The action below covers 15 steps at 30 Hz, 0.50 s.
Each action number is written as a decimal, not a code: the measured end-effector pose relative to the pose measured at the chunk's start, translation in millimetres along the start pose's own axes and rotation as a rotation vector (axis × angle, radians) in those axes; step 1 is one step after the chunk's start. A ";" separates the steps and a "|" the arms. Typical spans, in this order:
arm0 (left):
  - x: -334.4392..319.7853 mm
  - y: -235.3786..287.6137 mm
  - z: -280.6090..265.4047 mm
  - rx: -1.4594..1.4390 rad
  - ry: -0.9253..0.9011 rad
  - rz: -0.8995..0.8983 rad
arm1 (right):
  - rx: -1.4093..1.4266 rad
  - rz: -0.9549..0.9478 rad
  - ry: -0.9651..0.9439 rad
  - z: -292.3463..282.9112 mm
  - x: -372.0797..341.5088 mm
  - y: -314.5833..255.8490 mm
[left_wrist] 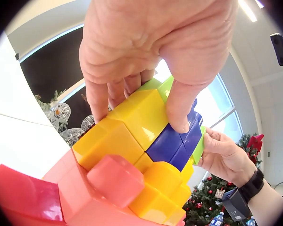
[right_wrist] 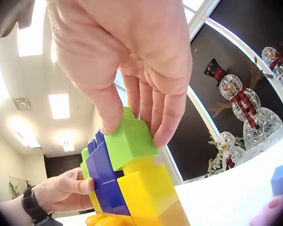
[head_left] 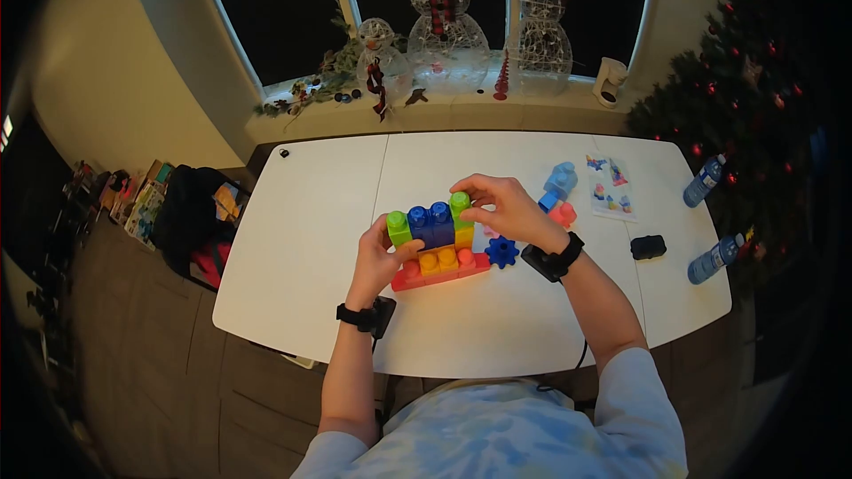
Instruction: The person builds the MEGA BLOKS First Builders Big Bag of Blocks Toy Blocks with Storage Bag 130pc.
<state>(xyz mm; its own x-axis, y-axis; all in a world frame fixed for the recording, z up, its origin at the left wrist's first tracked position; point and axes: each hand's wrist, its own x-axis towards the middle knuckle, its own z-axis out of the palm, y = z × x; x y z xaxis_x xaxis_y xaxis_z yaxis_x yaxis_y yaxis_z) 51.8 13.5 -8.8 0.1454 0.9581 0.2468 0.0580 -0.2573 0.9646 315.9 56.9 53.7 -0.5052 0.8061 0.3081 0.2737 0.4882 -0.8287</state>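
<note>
A built stack of toy building blocks stands on the table, with a red base (head_left: 444, 278), orange-yellow blocks (head_left: 438, 260) over it, and blue blocks (head_left: 432, 231) in the upper middle. My left hand (head_left: 377, 262) grips the stack's left side, its thumb on the blue face and fingers behind; a green block (head_left: 398, 227) tops that side. At the upper right, my right hand (head_left: 510, 208) pinches another green block (right_wrist: 130, 143) between thumb and fingers. That block sits over a yellow block (right_wrist: 148, 188), part of whose stud shows beneath it.
A blue gear-shaped piece (head_left: 502, 252) lies right of the stack. Behind it are light blue blocks (head_left: 561, 179) and a pink piece (head_left: 562, 215). Farther right are a picture sheet (head_left: 612, 189), a black case (head_left: 648, 247) and two water bottles (head_left: 704, 181) near the table's edge.
</note>
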 end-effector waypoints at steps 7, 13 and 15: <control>0.5 -0.3 -0.7 0.014 -0.011 -0.042 | 0.097 0.060 0.004 5.0 -5.0 1.4; 0.3 2.3 0.4 0.056 -0.008 -0.034 | 0.090 0.036 0.021 8.2 -5.9 3.3; 0.6 1.0 0.9 0.048 -0.010 -0.026 | 0.077 0.028 0.029 9.0 -6.2 2.9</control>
<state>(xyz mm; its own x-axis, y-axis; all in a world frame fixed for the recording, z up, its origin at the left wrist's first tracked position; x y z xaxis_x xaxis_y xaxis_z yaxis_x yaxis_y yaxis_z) 52.9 13.7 -7.8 0.1530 0.9633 0.2204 0.1093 -0.2382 0.9650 312.4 50.3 45.2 -0.4738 0.8290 0.2971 0.2233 0.4394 -0.8701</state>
